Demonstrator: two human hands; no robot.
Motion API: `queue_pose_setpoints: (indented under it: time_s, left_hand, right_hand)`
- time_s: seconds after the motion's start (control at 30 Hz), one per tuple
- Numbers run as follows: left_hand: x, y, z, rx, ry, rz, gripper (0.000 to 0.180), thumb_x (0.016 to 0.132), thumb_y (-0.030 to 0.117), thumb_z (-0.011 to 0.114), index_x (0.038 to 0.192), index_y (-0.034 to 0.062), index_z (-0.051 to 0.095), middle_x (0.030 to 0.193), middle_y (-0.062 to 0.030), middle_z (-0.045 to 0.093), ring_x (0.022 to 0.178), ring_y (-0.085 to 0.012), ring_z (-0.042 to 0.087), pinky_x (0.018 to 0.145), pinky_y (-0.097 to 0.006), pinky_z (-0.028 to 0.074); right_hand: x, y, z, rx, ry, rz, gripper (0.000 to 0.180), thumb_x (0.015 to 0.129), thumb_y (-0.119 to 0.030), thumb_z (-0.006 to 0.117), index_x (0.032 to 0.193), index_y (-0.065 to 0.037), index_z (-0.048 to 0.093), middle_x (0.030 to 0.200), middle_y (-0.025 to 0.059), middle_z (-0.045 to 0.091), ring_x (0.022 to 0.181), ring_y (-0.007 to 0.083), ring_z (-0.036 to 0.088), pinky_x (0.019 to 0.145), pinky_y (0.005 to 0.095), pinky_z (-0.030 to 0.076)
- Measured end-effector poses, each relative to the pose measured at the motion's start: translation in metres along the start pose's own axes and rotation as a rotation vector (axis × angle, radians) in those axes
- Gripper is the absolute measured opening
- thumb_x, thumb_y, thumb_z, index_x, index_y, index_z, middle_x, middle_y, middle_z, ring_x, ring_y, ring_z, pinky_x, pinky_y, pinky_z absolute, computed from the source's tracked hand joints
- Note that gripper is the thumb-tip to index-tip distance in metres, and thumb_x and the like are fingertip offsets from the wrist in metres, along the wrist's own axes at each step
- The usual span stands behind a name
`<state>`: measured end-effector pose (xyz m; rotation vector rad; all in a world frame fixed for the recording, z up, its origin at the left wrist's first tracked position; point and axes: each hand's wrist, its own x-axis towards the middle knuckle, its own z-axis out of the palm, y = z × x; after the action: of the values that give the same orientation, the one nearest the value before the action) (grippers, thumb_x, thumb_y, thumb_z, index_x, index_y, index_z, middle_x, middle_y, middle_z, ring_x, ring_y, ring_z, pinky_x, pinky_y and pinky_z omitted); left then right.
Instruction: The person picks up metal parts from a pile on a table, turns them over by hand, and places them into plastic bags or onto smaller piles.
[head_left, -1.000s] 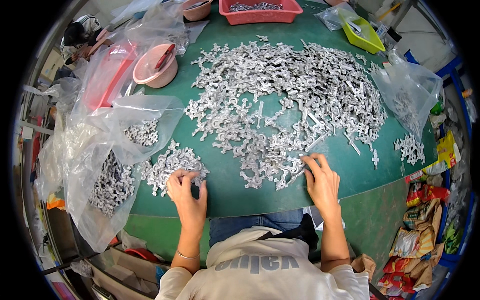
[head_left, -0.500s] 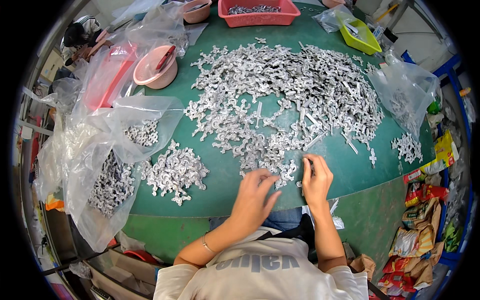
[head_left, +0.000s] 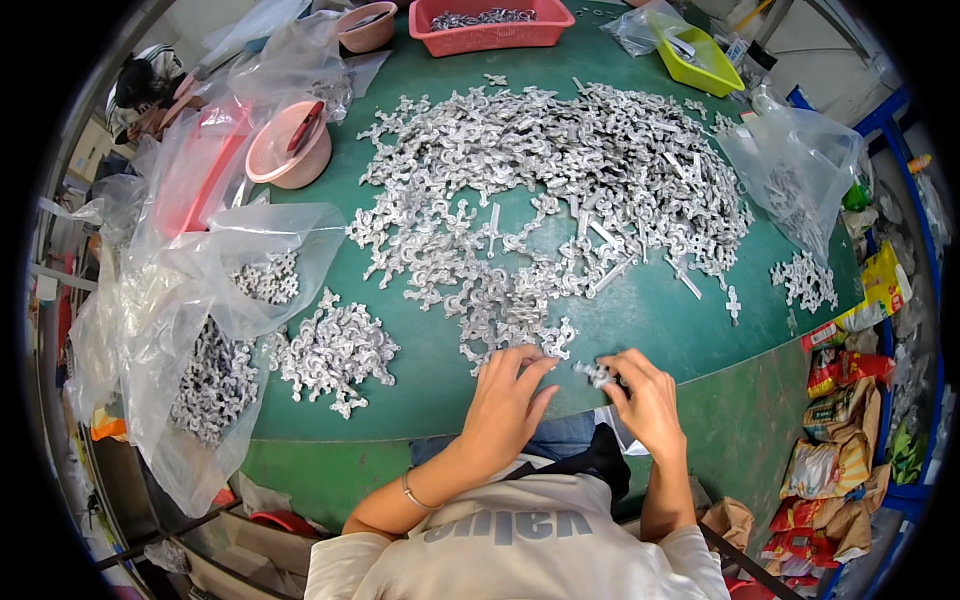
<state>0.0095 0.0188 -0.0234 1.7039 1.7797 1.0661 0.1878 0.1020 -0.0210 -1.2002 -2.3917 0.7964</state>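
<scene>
A broad heap of small silver-grey metal parts with rounded lobes (head_left: 560,150) spreads over the green table (head_left: 430,400). My right hand (head_left: 650,400), at the table's near edge, pinches a small metal part (head_left: 594,373) between thumb and fingers. To its left is my left hand (head_left: 505,405), its fingertips beside the nearest loose parts (head_left: 558,338). Its thumb stands apart from the bent fingers, and nothing shows between them. A smaller pile of the same kind of parts (head_left: 340,352) lies further left.
Clear plastic bags (head_left: 150,300) with parts cover the left side, near a pink bowl (head_left: 300,165) with a red-handled tool. A pink tray (head_left: 490,40) and a yellow-green basket (head_left: 700,65) stand at the back. Another bag (head_left: 800,160) lies right. A person (head_left: 145,90) sits far left.
My right hand has come nearer and turned leftward, with a metal part now showing in its fingers. My left hand stays almost in place. The whole view has shifted slightly.
</scene>
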Motion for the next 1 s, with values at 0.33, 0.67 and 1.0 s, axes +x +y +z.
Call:
queue_pose_setpoints:
  time_s: [0.33,0.67,1.0]
  left_hand:
    - [0.006,0.027,-0.021,-0.410,0.000,0.015,0.034,0.071,-0.004,0.063,0.104,0.0036,0.058,0.097,-0.0117,0.055,0.082,-0.0198,0.056,0.070,-0.027,0.046]
    - [-0.005,0.024,-0.026,-0.792,0.081,-0.157,0.020,0.074,-0.006,0.062,0.094,-0.0027,0.062,0.092,-0.0109,0.060,0.081,-0.0147,0.058,0.071,-0.025,0.049]
    - [-0.008,0.034,-0.034,-0.837,0.106,-0.107,0.020,0.074,-0.013,0.056,0.094,-0.0101,0.058,0.091,-0.0173,0.058,0.083,-0.0208,0.060,0.072,-0.028,0.051]
  right_hand:
    - [-0.004,-0.023,-0.004,1.115,-0.230,0.326,0.014,0.082,-0.006,0.058,0.091,0.004,0.061,0.070,0.0024,0.060,0.060,0.0060,0.051,0.056,0.0192,0.040]
    - [-0.008,-0.050,-0.010,1.065,0.046,0.134,0.016,0.075,0.003,0.062,0.091,0.004,0.061,0.079,0.0088,0.063,0.072,0.0109,0.059,0.062,0.0217,0.044]
    - [-0.008,-0.058,-0.015,0.783,0.189,-0.032,0.013,0.070,0.004,0.064,0.083,0.003,0.062,0.077,0.0111,0.062,0.065,0.0155,0.057,0.059,0.0237,0.042]
